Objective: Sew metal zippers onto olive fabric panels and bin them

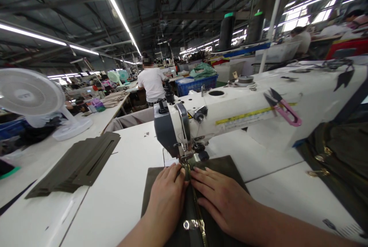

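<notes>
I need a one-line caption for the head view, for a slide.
Left hand and right hand press olive fabric with a zipper flat at a sewing machine.

White table [115, 201], sewing machine [230, 113], olive fabric [221, 164], stacked panels [80, 162]

Both hands flat on dark olive fabric [218, 166] at sewing machine [230, 115], fingers pointing toward needle area. Left hand [166, 197] left of zipper [197, 208], right hand [221, 199] right of it, zipper running between them. Metal zipper pull [193, 224] near bottom edge. Pink thread snips [283, 107] lie on machine arm. Stack of cut olive pieces [77, 164] on counter [120, 185] at left. White fan [31, 97] far left.
</notes>
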Demonstrator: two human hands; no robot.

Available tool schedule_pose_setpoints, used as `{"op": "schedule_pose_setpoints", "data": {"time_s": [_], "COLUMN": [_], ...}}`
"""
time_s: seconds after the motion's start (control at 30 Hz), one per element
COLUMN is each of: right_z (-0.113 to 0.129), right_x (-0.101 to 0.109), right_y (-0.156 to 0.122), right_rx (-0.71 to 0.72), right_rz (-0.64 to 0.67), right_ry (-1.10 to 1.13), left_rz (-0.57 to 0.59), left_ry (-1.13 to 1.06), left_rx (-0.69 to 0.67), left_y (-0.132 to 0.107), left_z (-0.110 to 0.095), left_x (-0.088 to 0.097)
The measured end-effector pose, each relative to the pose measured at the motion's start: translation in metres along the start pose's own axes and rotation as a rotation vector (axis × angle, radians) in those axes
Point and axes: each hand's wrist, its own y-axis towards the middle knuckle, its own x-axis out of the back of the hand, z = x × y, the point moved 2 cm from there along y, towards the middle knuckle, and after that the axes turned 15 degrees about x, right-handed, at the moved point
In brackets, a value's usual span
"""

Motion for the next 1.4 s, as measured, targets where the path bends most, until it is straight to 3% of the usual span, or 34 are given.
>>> {"op": "schedule_pose_setpoints", "data": {"time_s": [0.7, 1.4], "right_z": [-0.009, -0.012], "right_x": [0.000, -0.009], "right_y": [0.001, -0.001], "right_rx": [0.075, 0.099], "right_rz": [-0.015, -0.083], "right_ry": [0.000, -0.019], "left_rz": [-0.055, 0.036], "left_ry": [0.012, -0.034], "left_rx": [-0.036, 0.037], "left_y": [0.000, 0.002], "left_z": [0.000, -0.001], "left_x": [-0.001, 0.000]}}
